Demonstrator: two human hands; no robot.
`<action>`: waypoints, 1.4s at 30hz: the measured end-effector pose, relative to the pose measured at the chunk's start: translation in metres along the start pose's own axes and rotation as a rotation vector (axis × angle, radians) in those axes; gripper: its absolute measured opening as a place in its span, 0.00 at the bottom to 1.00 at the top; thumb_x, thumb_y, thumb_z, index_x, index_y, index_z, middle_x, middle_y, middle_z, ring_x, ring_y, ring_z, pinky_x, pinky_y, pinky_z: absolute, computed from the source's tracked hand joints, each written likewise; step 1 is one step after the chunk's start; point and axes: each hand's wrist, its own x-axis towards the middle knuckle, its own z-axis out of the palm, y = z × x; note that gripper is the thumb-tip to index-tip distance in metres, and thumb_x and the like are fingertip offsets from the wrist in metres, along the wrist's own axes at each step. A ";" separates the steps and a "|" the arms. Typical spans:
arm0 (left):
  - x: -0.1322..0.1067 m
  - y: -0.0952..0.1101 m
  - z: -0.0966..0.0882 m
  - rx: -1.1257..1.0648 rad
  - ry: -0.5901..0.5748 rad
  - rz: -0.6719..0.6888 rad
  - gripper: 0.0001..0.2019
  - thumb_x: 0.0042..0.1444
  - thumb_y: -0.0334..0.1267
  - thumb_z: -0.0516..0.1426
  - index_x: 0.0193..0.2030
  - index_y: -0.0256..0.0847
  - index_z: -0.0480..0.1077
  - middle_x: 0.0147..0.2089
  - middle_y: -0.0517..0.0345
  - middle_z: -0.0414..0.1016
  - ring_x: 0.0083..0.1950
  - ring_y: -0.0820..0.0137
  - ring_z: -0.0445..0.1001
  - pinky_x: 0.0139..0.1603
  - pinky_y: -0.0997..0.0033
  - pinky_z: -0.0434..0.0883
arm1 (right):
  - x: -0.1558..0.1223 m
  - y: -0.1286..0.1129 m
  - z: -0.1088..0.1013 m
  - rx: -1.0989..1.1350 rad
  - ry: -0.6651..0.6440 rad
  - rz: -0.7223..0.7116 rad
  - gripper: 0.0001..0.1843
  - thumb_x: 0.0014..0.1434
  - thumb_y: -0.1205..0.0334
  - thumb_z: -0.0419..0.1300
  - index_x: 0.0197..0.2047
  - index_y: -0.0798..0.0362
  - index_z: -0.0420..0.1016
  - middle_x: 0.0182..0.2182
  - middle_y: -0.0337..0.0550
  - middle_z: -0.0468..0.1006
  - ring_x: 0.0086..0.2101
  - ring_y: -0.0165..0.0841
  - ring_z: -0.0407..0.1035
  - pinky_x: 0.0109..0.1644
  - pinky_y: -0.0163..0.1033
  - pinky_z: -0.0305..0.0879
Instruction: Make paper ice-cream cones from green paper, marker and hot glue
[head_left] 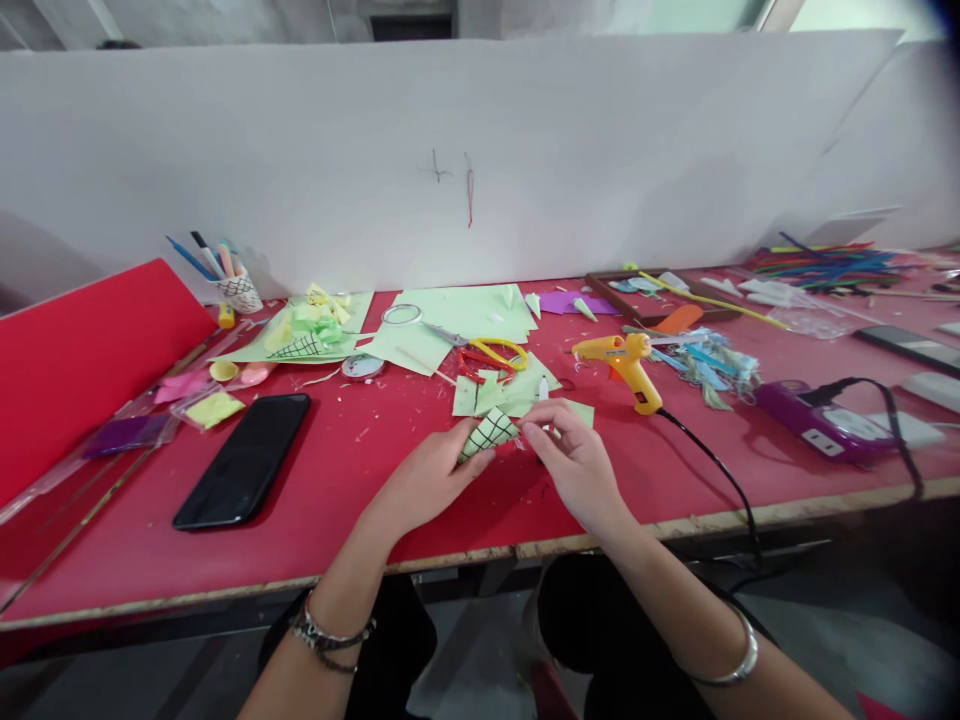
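My left hand [431, 470] is closed round a small rolled cone of pale green paper [491, 432] with a black grid drawn on it. At the cone's right end is my right hand [574, 455], its thumb and forefinger pinched together; whatever lies between those fingertips is too small to make out. Just behind the hands lie green paper scraps [517, 385] and scissors with yellow and red handles [491, 358]. A yellow hot glue gun [619, 362] rests on the red table to the right, its black cord running over the front edge.
A black phone [244, 460] lies at the left, near a red board [90, 350]. Green sheets [465, 310] and a tape roll [364, 368] are behind. To the right are blue tassels [709, 365], a purple power strip [825, 425] and a wooden tray [622, 300].
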 end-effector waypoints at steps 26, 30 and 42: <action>0.001 0.001 0.002 0.043 -0.043 -0.040 0.12 0.55 0.39 0.48 0.46 0.41 0.59 0.42 0.52 0.71 0.42 0.64 0.70 0.39 0.66 0.66 | -0.005 -0.001 0.005 -0.219 -0.116 -0.206 0.03 0.54 0.64 0.54 0.30 0.51 0.67 0.34 0.42 0.64 0.32 0.30 0.61 0.35 0.37 0.61; 0.000 0.000 0.002 0.047 -0.030 -0.030 0.13 0.55 0.40 0.48 0.47 0.41 0.59 0.41 0.52 0.71 0.43 0.63 0.70 0.39 0.66 0.66 | -0.005 -0.003 0.004 -0.197 -0.096 -0.192 0.04 0.55 0.65 0.53 0.30 0.52 0.67 0.33 0.42 0.64 0.32 0.30 0.62 0.34 0.35 0.61; 0.001 0.002 0.005 0.141 -0.077 -0.024 0.07 0.55 0.40 0.47 0.40 0.41 0.58 0.33 0.56 0.69 0.33 0.67 0.70 0.29 0.73 0.61 | -0.005 -0.002 0.007 -0.211 -0.156 -0.235 0.03 0.54 0.63 0.54 0.30 0.51 0.67 0.34 0.43 0.64 0.37 0.33 0.63 0.42 0.40 0.61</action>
